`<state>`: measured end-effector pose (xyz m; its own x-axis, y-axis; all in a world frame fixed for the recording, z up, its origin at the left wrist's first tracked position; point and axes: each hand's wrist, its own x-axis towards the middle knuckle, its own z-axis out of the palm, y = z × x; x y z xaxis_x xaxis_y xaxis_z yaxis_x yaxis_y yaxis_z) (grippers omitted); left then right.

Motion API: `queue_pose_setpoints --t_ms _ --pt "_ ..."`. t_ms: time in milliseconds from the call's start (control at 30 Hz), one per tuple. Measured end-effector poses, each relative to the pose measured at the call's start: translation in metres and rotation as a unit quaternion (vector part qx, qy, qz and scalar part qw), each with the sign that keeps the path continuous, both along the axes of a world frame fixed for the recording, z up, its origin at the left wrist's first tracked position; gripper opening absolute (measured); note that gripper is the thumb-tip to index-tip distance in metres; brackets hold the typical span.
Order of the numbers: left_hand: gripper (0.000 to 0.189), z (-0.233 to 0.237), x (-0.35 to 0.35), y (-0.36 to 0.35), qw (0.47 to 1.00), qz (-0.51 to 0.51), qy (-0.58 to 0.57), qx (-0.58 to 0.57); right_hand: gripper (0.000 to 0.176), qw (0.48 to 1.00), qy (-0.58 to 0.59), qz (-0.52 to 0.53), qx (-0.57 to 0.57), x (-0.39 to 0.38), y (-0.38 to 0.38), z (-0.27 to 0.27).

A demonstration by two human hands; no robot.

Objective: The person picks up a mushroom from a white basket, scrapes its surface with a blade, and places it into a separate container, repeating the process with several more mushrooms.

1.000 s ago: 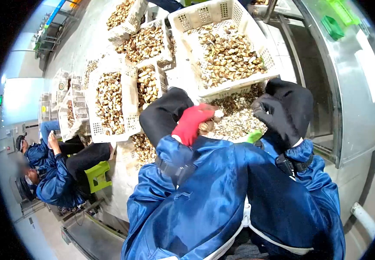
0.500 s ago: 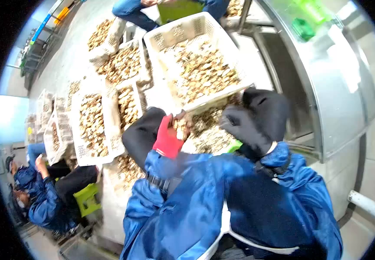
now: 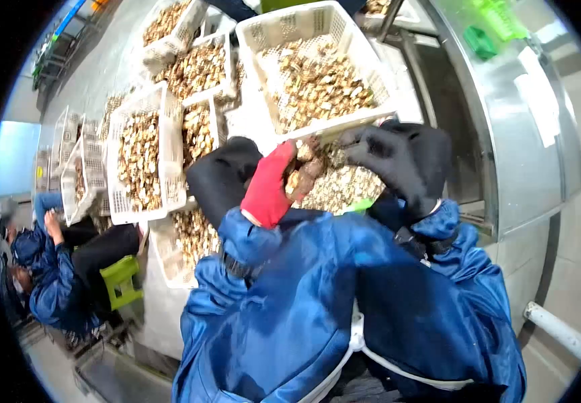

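My left hand (image 3: 273,183), in a red glove with brown-stained fingers, curls around a few brown-and-tan mushroom-like pieces (image 3: 295,180). To its right, my right hand (image 3: 390,160) wears a dark grey glove; its fingers are bent close to a dark clump (image 3: 336,156), and what they hold, if anything, is hidden. Below and between both hands lies a heap of small pale pieces (image 3: 341,188). A bright green object (image 3: 360,205) pokes out at the near edge of this heap. Just beyond my hands stands a large white perforated crate (image 3: 317,126) partly filled with similar brown-and-tan pieces (image 3: 324,87).
Several more filled crates stand to the left, including a long white crate (image 3: 122,213). A co-worker in blue (image 3: 52,282) sits at far left near a green stool (image 3: 121,281). On the right are a metal table (image 3: 499,127) and a white pipe (image 3: 558,330).
The view has shifted, so the crates sit higher in the picture. My left hand has turned further over the pieces and closer to my right hand. The co-worker beyond the crate has mostly left view.
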<state>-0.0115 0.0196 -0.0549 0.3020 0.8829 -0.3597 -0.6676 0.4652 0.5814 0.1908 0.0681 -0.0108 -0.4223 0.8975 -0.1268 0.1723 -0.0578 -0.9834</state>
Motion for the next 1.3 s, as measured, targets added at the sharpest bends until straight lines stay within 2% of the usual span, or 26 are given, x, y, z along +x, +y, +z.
queue_pose_setpoints --t_ms 67,100,133,167,200,267,333,467,500,600,633,733,767,867,900,1000,1033,1067,1133,1300 --pt "0.041 0.007 0.004 0.003 0.999 -0.011 0.029 -0.04 0.012 0.997 0.056 0.007 0.054 -0.006 -0.002 0.003" --pt "0.04 0.01 0.006 0.006 0.999 -0.027 -0.022 -0.024 0.014 0.995 0.06 0.022 0.074 -0.01 -0.005 0.008" --pt "0.037 0.021 0.012 0.006 0.999 -0.006 0.043 -0.031 0.016 0.993 0.064 0.036 0.093 -0.016 -0.008 0.011" --pt "0.035 0.019 0.014 0.005 0.997 0.002 0.079 -0.019 0.013 0.971 0.017 0.051 0.233 -0.021 -0.006 0.009" --pt "0.034 0.017 0.015 0.005 0.993 0.009 0.115 -0.004 0.013 0.971 0.003 0.012 0.238 -0.027 -0.009 0.01" --pt "0.031 0.02 0.016 0.002 0.993 0.03 0.107 -0.031 0.013 0.961 -0.027 0.011 0.274 -0.027 -0.004 0.001" --pt "0.033 0.029 0.016 0.002 0.993 0.057 0.096 -0.04 0.013 0.972 0.008 0.0 0.234 -0.026 -0.001 -0.008" --pt "0.038 0.04 0.016 0.004 0.972 0.025 0.234 0.011 0.013 0.994 0.053 -0.015 0.094 -0.025 -0.002 -0.002" --pt "0.038 0.04 0.016 0.006 0.974 0.027 0.224 0.01 0.014 0.995 0.047 -0.009 0.089 -0.023 -0.002 -0.003" --pt "0.037 0.037 0.017 0.007 0.953 0.054 0.299 -0.007 0.016 0.985 0.06 -0.014 0.161 -0.02 0.003 -0.004" --pt "0.035 0.038 0.017 0.007 0.948 0.058 0.312 0.0 0.016 0.99 0.035 -0.018 0.132 -0.019 0.003 0.0" --pt "0.035 0.035 0.017 0.008 0.946 0.049 0.32 0.027 0.017 0.995 0.08 -0.002 0.057 -0.021 0.0 0.005" --pt "0.035 0.037 0.019 0.007 0.941 0.034 0.336 0.023 0.016 0.992 0.034 -0.001 0.124 -0.021 0.001 -0.002" --pt "0.036 0.04 0.019 0.006 0.985 0.045 0.169 -0.004 0.013 0.962 -0.038 0.023 0.271 -0.019 -0.002 0.003" --pt "0.036 0.044 0.018 0.006 0.985 0.05 0.165 0.006 0.012 0.933 -0.093 0.038 0.346 -0.019 -0.001 0.007" --pt "0.037 0.042 0.018 0.008 0.971 0.071 0.23 0.011 0.012 0.963 0.008 0.031 0.267 -0.022 -0.003 0.008" --pt "0.037 0.045 0.017 0.007 0.969 0.076 0.234 0.022 0.011 0.978 0.084 -0.019 0.19 -0.024 -0.002 0.009" --pt "0.037 0.046 0.018 0.006 0.958 0.086 0.27 0.038 0.01 0.988 0.087 -0.063 0.115 -0.021 -0.002 0.019" --pt "0.038 0.048 0.02 0.004 0.932 0.103 0.341 0.068 0.01 0.989 0.124 -0.061 0.051 -0.019 0.005 0.014" --pt "0.032 0.04 0.021 0.003 0.917 0.126 0.368 0.094 0.012 0.993 0.095 0.005 0.074 -0.021 0.002 0.008"
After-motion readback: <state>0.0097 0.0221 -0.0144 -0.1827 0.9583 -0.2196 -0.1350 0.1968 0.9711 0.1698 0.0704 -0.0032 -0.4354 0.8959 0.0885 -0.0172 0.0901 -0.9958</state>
